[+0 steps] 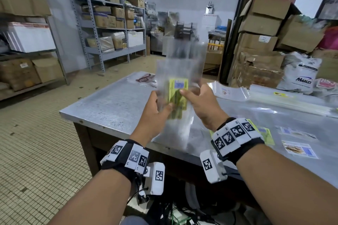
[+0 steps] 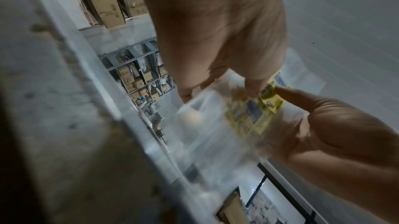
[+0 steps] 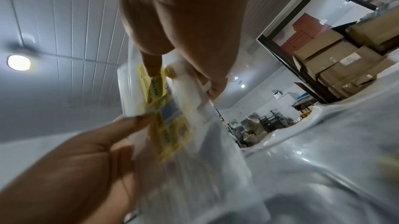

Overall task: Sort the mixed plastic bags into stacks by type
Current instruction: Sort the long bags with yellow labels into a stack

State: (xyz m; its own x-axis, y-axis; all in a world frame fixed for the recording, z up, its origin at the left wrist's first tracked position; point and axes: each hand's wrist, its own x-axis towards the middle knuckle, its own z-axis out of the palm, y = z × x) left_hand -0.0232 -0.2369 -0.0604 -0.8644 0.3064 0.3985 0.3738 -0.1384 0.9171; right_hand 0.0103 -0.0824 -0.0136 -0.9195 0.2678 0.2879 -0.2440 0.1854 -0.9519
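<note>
A bunch of clear plastic bags [image 1: 180, 67] with yellow labels [image 1: 178, 93] stands upright in the air over the near edge of the metal table [image 1: 109, 104]. My left hand [image 1: 157, 106] pinches the bunch from the left, thumb on the label. My right hand [image 1: 197, 98] pinches it from the right. In the left wrist view my left hand [image 2: 218, 81] and the thumb of my right hand [image 2: 306, 111] hold the blurred bags [image 2: 211, 135]. The right wrist view shows my right hand [image 3: 185, 81] and left hand [image 3: 97, 156] on the bags [image 3: 194, 151].
Clear bags [image 1: 274, 113] are spread over the table's right half, some with blue and white labels [image 1: 300, 149]. A bag with a brown print [image 1: 146, 78] lies at the far corner. A white sack [image 1: 300, 73], cardboard boxes [image 1: 259, 42] and shelves [image 1: 109, 23] surround the table.
</note>
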